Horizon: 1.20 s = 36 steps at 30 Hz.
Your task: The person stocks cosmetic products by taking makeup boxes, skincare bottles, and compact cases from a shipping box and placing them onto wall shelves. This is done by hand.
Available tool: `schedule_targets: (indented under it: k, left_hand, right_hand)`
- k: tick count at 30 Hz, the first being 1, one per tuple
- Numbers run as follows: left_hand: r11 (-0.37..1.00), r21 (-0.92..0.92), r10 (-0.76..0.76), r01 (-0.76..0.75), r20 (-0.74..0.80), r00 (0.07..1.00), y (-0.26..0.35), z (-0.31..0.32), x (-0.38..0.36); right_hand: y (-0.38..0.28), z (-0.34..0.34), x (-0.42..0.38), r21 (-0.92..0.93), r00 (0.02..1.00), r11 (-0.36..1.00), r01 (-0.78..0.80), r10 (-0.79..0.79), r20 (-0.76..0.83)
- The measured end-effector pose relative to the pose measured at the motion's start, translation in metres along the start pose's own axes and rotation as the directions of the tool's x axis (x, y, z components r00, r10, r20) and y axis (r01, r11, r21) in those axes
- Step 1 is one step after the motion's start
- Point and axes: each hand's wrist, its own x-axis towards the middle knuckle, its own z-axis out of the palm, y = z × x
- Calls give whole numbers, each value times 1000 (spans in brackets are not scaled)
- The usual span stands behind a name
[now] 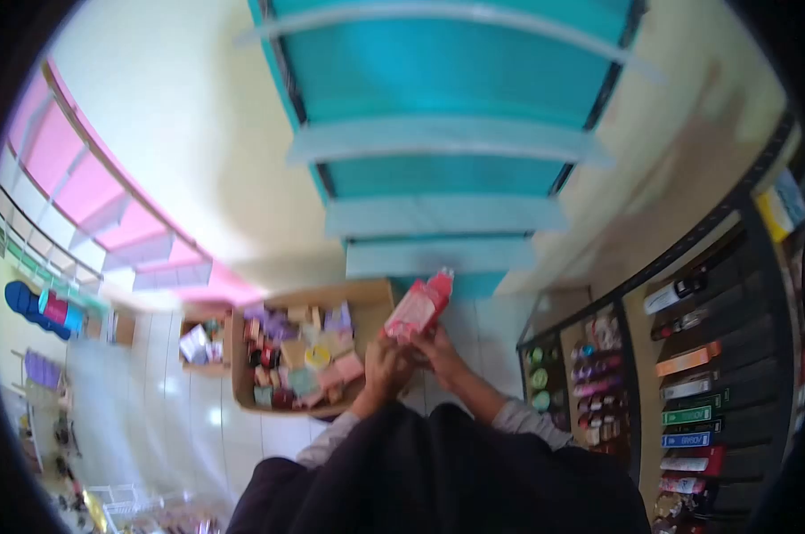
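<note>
In front of my body, a pink-and-red package (pixel 418 307) with a pale tip at its far end is held up at a slant. My left hand (pixel 386 366) has its fingers closed around the near end of it. From the other side, my right hand (pixel 440 350) also grips that lower end, fingers bent. Print on the package is too blurred to read. Just left of my hands stands an open cardboard box (pixel 380 298) full of small boxes and bottles in pink, purple, yellow and tan.
Ahead, a teal shelving unit (pixel 447 182) carries pale shelves. Pink shelving (pixel 109 196) lines the left wall. A dark rack (pixel 638 392) with bottles and boxed products stands close on the right. A smaller carton (pixel 208 363) sits beside the big box on the tiled floor (pixel 166 414).
</note>
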Motion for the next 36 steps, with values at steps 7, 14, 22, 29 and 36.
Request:
schedule_targets:
  k: [7,14,22,29,36]
  left_hand:
    - [922,-228,341,-313,98,935,51,-12,60]
    - [974,-135,185,-182,10,983,39,-53,75]
    - [1000,0,-11,12,-72,997,-38,-114,44]
    - [974,73,-207,215,-103,973,-69,-147,13]
    - [882,196,-375,429,-261,889,-53,-149,12]
  right_hand:
    - [-64,-16,-23,219,980,956,196,-184,-78]
    - [-227,-14,-64,101,763,762,639,-645,36]
    - [-483,69,-105,-350,22,-21,936,-993,117]
    - [-631,99,-45,-771,-186,-228,595,-972,144]
    - [-696,112,-5,-902,-68,-211,376,-977,200]
